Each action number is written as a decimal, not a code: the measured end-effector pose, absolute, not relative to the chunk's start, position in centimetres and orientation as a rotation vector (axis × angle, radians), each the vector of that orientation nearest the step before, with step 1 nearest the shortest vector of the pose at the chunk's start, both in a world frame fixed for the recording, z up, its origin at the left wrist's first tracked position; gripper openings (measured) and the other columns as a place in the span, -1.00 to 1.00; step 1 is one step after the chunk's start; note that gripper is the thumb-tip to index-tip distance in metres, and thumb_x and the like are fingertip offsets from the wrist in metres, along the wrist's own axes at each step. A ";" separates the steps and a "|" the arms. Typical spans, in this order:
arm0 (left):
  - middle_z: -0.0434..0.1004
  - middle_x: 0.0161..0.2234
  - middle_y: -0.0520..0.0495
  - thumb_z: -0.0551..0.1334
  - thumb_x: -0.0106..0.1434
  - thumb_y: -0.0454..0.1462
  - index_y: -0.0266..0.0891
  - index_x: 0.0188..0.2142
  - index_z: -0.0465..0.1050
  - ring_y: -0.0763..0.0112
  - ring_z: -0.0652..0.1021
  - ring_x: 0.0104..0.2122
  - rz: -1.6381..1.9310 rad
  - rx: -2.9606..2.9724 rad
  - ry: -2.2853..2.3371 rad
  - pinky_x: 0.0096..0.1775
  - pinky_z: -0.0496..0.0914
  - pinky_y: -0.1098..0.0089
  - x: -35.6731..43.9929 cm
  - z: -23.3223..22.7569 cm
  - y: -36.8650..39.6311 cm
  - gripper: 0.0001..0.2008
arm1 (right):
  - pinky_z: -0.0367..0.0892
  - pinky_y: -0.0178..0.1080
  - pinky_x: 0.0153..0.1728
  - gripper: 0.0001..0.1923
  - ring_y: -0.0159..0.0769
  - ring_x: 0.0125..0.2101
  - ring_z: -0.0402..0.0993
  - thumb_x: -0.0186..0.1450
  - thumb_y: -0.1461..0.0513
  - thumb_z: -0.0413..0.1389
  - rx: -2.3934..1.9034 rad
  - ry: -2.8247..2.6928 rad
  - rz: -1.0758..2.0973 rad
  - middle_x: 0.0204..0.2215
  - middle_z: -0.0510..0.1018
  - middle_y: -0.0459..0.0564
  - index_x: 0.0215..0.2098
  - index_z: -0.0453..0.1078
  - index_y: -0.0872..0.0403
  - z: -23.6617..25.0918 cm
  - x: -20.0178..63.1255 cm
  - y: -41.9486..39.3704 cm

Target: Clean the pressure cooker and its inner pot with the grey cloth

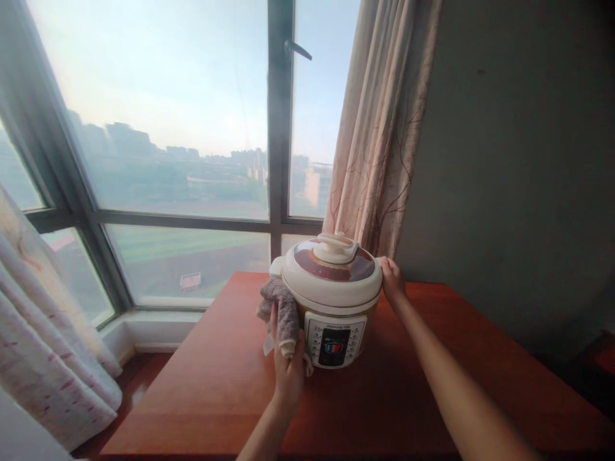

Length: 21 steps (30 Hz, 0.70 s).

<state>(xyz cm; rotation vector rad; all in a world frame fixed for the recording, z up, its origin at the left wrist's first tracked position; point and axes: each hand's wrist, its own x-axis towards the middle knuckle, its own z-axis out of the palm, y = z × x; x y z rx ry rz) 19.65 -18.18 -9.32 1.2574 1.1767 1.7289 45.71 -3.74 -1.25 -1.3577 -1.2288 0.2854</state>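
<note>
A cream electric pressure cooker (pixel 331 301) stands upright on the reddish-brown wooden table (pixel 211 384), its lid on and its control panel facing me. My left hand (pixel 289 368) is closed around a bunched grey-brown cloth (pixel 283 310), which lies against the cooker's left side below the side handle. On the other side, my right hand (pixel 393 280) grips the cooker's right handle, the fingers partly hidden behind it. A pale lid knob (pixel 336 248) rises from the brown glossy top. Something thin and pale hangs below the cloth near my left hand; I cannot make out what it is.
Large windows (pixel 182 153) with dark frames stand behind the table. A patterned curtain (pixel 379 128) hangs behind the cooker, and another curtain (pixel 52 346) hangs at the left. A grey wall (pixel 504 160) is on the right.
</note>
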 end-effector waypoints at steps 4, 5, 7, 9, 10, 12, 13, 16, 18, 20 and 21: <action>-0.09 0.45 0.14 0.15 0.29 -0.04 0.27 0.34 0.16 -0.08 -0.05 0.42 1.951 1.965 1.121 0.36 -0.09 -0.12 20.2 -8.2 -19.3 -0.39 | 0.24 -0.18 -0.31 -0.45 -0.10 -0.35 0.44 0.27 -0.19 -0.20 -1.371 -1.232 0.282 -0.42 0.57 0.04 -0.42 0.38 0.01 -1.3 45.8 -3.7; -0.10 0.45 0.15 0.18 0.25 -0.04 0.27 0.34 0.17 -0.15 -0.05 0.41 1.893 2.174 1.090 0.35 -0.13 -0.16 19.9 -7.5 -19.0 -0.35 | 0.24 -0.18 -0.31 -0.44 -0.10 -0.35 0.44 0.26 -0.20 -0.20 -1.373 -1.233 0.283 -0.42 0.57 0.04 -0.42 0.38 0.01 -1.3 45.8 -3.7; 0.02 0.42 0.11 0.30 0.11 -0.05 0.27 0.32 0.21 -0.25 0.02 0.38 1.685 2.550 1.045 0.34 -0.19 -0.20 19.1 -5.5 -18.0 -0.24 | 0.25 -0.18 -0.31 -0.43 -0.10 -0.34 0.45 0.25 -0.21 -0.20 -1.375 -1.238 0.286 -0.41 0.58 0.04 -0.42 0.38 0.01 -1.3 45.9 -3.6; 0.15 0.38 0.09 0.36 0.05 -0.09 0.27 0.29 0.26 -0.24 0.12 0.36 1.468 2.761 1.015 0.34 -0.24 -0.16 18.2 -3.0 -16.7 -0.22 | 0.26 -0.18 -0.31 -0.43 -0.09 -0.33 0.45 0.25 -0.22 -0.20 -1.374 -1.243 0.289 -0.39 0.58 0.04 -0.42 0.39 0.00 -1.3 45.9 -3.5; 0.20 0.36 0.09 0.37 0.04 -0.08 0.25 0.28 0.29 -0.22 0.16 0.34 1.384 2.796 1.009 0.35 -0.23 -0.13 17.9 -1.7 -16.0 -0.22 | 0.26 -0.18 -0.30 -0.42 -0.09 -0.32 0.45 0.24 -0.22 -0.20 -1.375 -1.243 0.291 -0.39 0.59 0.04 -0.41 0.40 0.00 -1.3 46.0 -3.5; 0.26 0.33 0.08 0.38 0.00 -0.08 0.18 0.25 0.36 -0.19 0.20 0.33 1.293 2.755 1.023 0.36 -0.20 -0.06 17.4 0.8 -14.7 -0.24 | 0.26 -0.18 -0.31 -0.41 -0.09 -0.33 0.46 0.23 -0.23 -0.20 -1.380 -1.240 0.295 -0.39 0.59 0.04 -0.41 0.40 0.00 -1.3 45.9 -3.5; 0.31 0.31 0.06 0.38 0.00 -0.10 0.15 0.23 0.40 -0.17 0.22 0.32 1.310 2.696 1.021 0.36 -0.17 -0.04 17.1 1.9 -14.1 -0.26 | 0.25 -0.19 -0.31 -0.41 -0.09 -0.33 0.45 0.23 -0.23 -0.20 -1.384 -1.235 0.294 -0.40 0.59 0.04 -0.41 0.40 0.00 -1.3 45.9 -3.5; 0.42 0.24 0.00 0.36 0.02 -0.14 0.06 0.18 0.46 -0.14 0.29 0.28 1.372 2.537 0.958 0.34 -0.06 -0.01 16.3 4.0 -12.2 -0.33 | 0.24 -0.19 -0.31 -0.41 -0.08 -0.33 0.45 0.23 -0.23 -0.20 -1.396 -1.219 0.280 -0.41 0.59 0.04 -0.41 0.41 -0.01 -1.2 45.9 -3.6; 0.46 0.21 -0.03 0.33 0.08 -0.14 0.01 0.16 0.49 -0.10 0.33 0.25 1.447 2.464 0.911 0.33 0.01 0.02 15.6 4.3 -10.8 -0.40 | 0.24 -0.19 -0.31 -0.42 -0.08 -0.32 0.45 0.24 -0.22 -0.20 -1.398 -1.218 0.272 -0.41 0.59 0.05 -0.41 0.41 -0.01 -1.1 45.9 -3.7; 0.49 0.18 -0.06 0.28 0.15 -0.14 -0.04 0.13 0.50 -0.06 0.37 0.23 1.563 2.391 0.860 0.31 0.08 0.05 14.7 4.0 -9.4 -0.48 | 0.24 -0.19 -0.31 -0.43 -0.09 -0.33 0.45 0.25 -0.20 -0.21 -1.397 -1.221 0.267 -0.42 0.59 0.04 -0.43 0.40 -0.01 -1.1 45.8 -3.7; 0.50 0.16 -0.07 0.26 0.19 -0.14 -0.07 0.12 0.51 -0.04 0.38 0.22 1.619 2.346 0.839 0.30 0.10 0.07 14.3 3.7 -8.6 -0.52 | 0.24 -0.19 -0.31 -0.44 -0.09 -0.33 0.45 0.25 -0.20 -0.21 -1.396 -1.222 0.265 -0.42 0.58 0.04 -0.44 0.40 -0.01 -1.0 45.8 -3.7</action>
